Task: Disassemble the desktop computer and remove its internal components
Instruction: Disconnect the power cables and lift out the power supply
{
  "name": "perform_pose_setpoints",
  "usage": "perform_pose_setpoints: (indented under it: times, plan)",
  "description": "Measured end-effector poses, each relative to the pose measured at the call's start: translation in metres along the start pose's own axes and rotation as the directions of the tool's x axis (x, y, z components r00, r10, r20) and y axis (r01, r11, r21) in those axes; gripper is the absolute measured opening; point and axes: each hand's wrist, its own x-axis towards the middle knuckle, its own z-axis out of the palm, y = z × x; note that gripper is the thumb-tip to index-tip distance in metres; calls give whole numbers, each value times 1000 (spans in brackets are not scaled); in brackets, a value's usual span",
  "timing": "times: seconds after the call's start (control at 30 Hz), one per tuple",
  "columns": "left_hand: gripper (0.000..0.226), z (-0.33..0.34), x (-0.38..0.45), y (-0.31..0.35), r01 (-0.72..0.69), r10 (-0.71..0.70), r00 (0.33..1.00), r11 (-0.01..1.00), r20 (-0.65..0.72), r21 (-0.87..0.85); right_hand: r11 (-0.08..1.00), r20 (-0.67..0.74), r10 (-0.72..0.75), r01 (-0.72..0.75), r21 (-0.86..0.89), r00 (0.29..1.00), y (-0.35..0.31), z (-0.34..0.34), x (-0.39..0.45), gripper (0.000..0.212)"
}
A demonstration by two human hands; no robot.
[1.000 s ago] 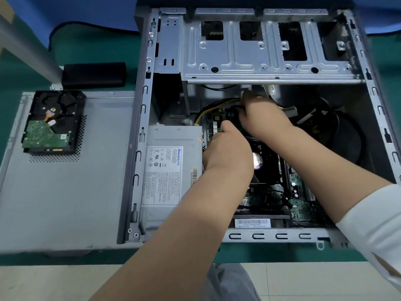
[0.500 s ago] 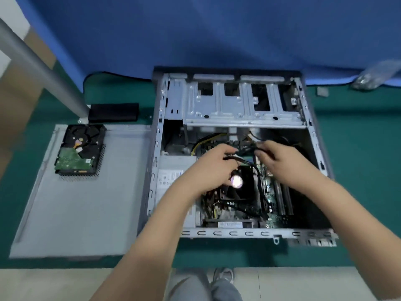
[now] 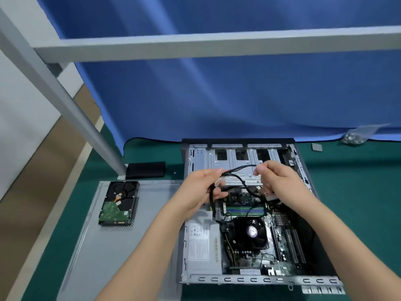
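Note:
The open computer case (image 3: 245,279) lies on its side on the green table. Inside are the grey power supply (image 3: 201,246), the black CPU fan (image 3: 249,232) and the motherboard (image 3: 280,253). Above the case, both hands hold a black cable bundle (image 3: 238,178). My left hand (image 3: 201,187) grips its left part near a pale connector. My right hand (image 3: 280,181) pinches the other end. The cable's lower part runs down toward the power supply.
A removed hard drive (image 3: 118,203) lies circuit side up on the detached grey side panel (image 3: 104,246) left of the case. A black box (image 3: 145,169) sits behind it. A grey frame post (image 3: 65,101) slants at the left. A small bag of screws (image 3: 352,137) lies far right.
Both hands have risen out of the case, lifting the cable bundle up above the drive cage. The view has tilted up and pulled back, showing the blue curtain and frame bar.

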Motion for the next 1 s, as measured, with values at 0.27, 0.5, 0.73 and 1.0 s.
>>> perform_pose_setpoints:
  times: [0.27,0.5,0.73,1.0]
  plan:
    - [25,-6,5,4,-62,73,994,989,-84,131,898,-115,147,-84,431,982,-8,-15,6,26]
    - [40,-14,5,-3,-200,148,915,974,-374,-104,582,-56,218,-84,809,974,-3,-44,13,28]
    - [43,21,14,-13,-107,-167,938,693,-303,-713,378,301,167,-343,860,939,2,-12,-8,20]
    - [17,58,16,-16,-46,-277,951,314,-138,-948,641,390,83,-349,684,917,7,14,-24,21]
